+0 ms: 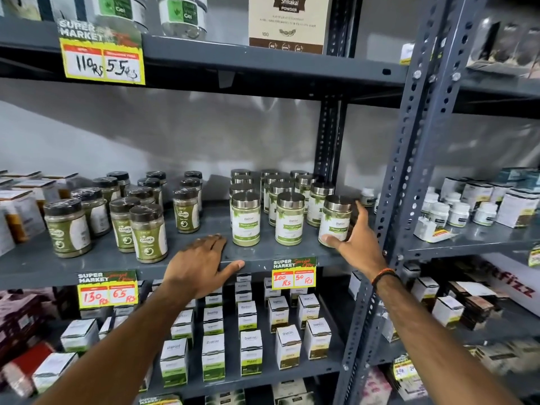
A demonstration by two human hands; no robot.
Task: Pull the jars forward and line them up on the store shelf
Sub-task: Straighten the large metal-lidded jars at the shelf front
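grey metal shelf (204,226) in a store carries steel-lid jars (289,219) in rows, with three of them at the front, near the edge. the right hand (358,241) clasps the front right jar (334,220), thumb low on the label and fingers behind it. this jar stands near the post (409,171). the left hand (198,258) lies flat on the shelf edge, fingers straight, holding nothing, thumb over the rim. dark-lid jars (149,233) stand further left. white boxes (251,352) fill the shelf below.

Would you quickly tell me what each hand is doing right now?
Left hand: open, flat on the shelf.
Right hand: gripping the rightmost jar.
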